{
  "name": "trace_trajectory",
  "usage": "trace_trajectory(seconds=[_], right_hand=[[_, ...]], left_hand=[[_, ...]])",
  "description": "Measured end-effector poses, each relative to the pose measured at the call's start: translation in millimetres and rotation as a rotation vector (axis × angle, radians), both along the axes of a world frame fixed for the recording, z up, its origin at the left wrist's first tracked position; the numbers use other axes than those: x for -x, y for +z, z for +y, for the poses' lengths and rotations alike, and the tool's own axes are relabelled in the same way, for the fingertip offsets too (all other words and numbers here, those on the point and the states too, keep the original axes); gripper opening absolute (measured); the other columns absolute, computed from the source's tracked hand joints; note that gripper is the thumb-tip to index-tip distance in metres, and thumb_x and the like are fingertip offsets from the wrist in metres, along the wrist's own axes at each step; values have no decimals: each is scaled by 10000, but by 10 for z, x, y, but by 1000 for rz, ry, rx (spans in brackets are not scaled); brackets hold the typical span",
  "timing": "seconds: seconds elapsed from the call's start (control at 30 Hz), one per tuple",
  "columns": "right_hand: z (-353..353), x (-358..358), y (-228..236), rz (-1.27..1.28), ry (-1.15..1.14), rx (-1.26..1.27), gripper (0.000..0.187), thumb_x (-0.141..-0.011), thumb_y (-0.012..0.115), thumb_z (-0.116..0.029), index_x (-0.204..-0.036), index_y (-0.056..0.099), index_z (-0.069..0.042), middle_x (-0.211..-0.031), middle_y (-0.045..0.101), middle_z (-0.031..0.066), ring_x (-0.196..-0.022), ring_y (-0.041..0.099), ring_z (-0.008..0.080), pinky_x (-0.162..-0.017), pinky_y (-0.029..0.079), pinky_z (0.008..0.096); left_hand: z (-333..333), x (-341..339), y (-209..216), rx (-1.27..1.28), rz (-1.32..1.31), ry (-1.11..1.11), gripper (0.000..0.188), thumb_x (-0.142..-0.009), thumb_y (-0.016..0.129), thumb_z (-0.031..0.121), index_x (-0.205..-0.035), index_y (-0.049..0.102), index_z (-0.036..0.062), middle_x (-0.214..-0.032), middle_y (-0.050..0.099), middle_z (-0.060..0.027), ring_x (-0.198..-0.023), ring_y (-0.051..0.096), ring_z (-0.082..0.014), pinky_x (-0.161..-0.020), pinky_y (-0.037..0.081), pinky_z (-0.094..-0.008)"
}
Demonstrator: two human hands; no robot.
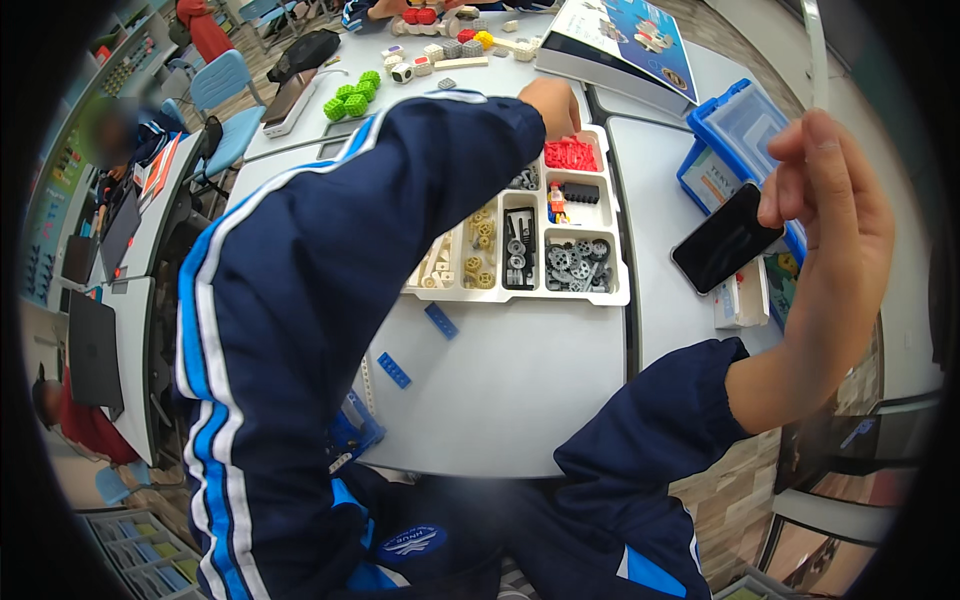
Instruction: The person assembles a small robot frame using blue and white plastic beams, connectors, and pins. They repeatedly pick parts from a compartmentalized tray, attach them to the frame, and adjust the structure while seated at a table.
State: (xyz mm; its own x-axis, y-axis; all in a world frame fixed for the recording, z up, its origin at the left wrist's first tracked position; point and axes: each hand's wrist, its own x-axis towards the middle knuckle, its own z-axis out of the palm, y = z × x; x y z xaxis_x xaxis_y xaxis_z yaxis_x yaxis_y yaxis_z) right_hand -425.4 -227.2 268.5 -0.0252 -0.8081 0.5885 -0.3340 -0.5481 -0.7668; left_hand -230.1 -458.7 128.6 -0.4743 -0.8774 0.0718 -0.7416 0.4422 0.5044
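Note:
My left arm reaches across the table to the far side of a white sorting tray. There my left hand is beside a compartment of red building pieces; its fingertips are hidden, so a grip cannot be made out. On the right, my right hand is raised with its index finger stretched up and other fingers partly bent. Its fingers overlap the corner of a black phone; whether they touch it is unclear. Other compartments hold grey gears, tan wheels, black parts and a minifigure.
Two blue beams lie near me, beside a blue assembly. A lidded blue bin and small white box stand right. Farther off are a large box, green blocks and another person's hands.

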Motion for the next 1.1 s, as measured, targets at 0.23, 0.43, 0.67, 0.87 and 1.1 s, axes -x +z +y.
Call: trace_trajectory(seconds=[0.23,0.43,0.67,0.87,1.1], right_hand=[[-82,-347,-3,19,169,-44,299,-1051,554,-240,-1079,679,30,-726,568,4,-652,520,60,-625,414,197],[-61,-688,37,13,320,-121,197,-1007,607,-143,-1025,674,41,-709,628,10,-650,570,61,-607,448,208],[202,-1335,11,166,607,-226,157,-959,674,-159,-1017,656,-15,-766,691,42,-682,645,77,-585,424,194],[392,-1984,-275,11,615,-264,114,-907,712,-53,-963,648,24,-813,714,79,-695,680,118,-629,518,223],[479,-2384,-474,-214,939,-572,124,-914,696,0,-1009,631,44,-868,723,176,-714,701,174,-621,557,270]], left_hand=[[771,-436,992,-377,365,-110,173,-879,753,94,-1044,783,49,-918,769,-73,-856,725,-102,-740,583,-222],[1901,-1010,1397,-503,629,-163,236,-933,713,127,-1145,725,24,-1013,755,-75,-902,716,-112,-811,558,-229],[2681,-1654,1517,-378,804,24,241,-915,732,129,-1092,699,-31,-960,742,-111,-878,718,-160,-809,575,-267],[3064,-2124,1314,-348,921,128,230,-893,730,117,-1058,701,-40,-963,734,-120,-869,714,-161,-831,576,-267],[3596,-2862,907,-93,1151,264,278,-970,676,220,-1124,677,-12,-1024,731,-116,-889,709,-163,-768,564,-282]])
